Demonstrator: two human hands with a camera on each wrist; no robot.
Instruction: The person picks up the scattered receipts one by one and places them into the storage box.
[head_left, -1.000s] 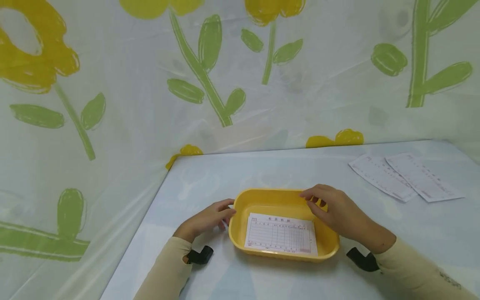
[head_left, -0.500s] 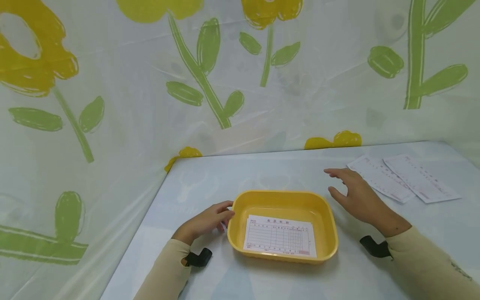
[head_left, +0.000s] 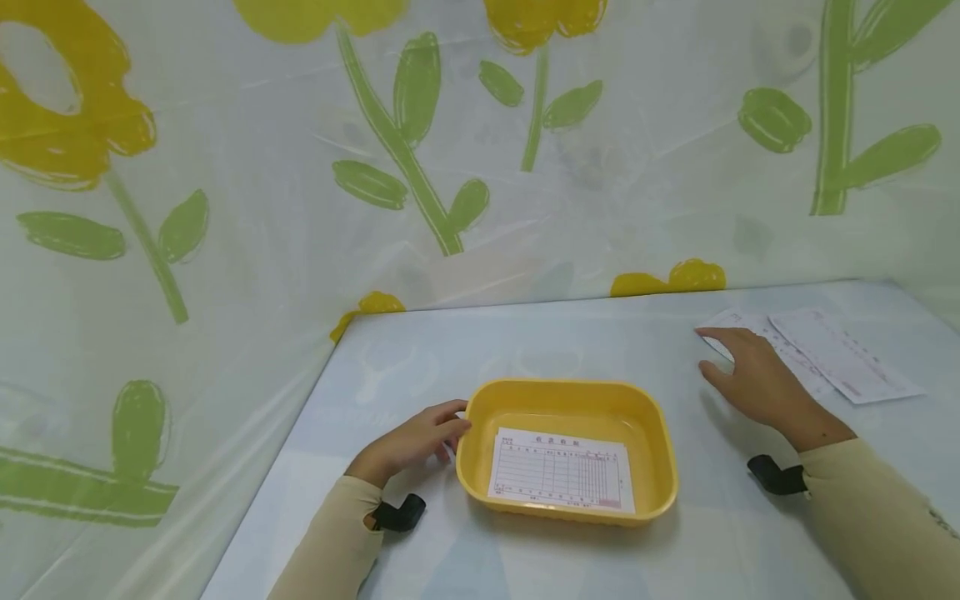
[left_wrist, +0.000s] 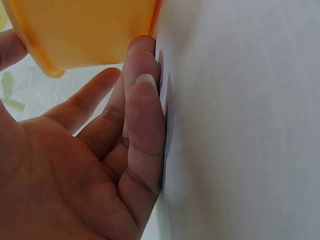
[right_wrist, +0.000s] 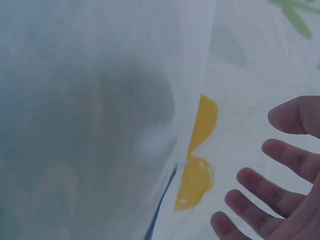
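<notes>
The yellow tray point(head_left: 562, 400) stood upright on the bench point(head_left: 585, 337), near its middle and well in from the left edge, where the table surface ended in a long slant beside the hanging flowered cloth point(head_left: 262, 167). Inside, a printed form point(head_left: 561, 471) lay flat, its near border close by the front wall, while strips of yellow floor showed along its far side and its right end.

The left hand point(head_left: 412, 442) was at the tray's left end, fingertips touching the rim. Its grip was loose: in the left wrist view the fingers stretched out along the bench surface, side by side and not wrapped round the tray.

The right hand point(head_left: 750, 375) was well apart from the tray's right end, a broad strip of bench lying between the two. Its grip was released, thumb and fingers spread with nothing between them. It was in front of the left slip point(head_left: 793, 358), covering much of it from the head camera; whether it touched the paper could not be told.

The right slip point(head_left: 847, 354) lay beside and slightly over the left slip's edge, both angled toward the far right part of the bench, short of the back edge where the cloth hung.
</notes>
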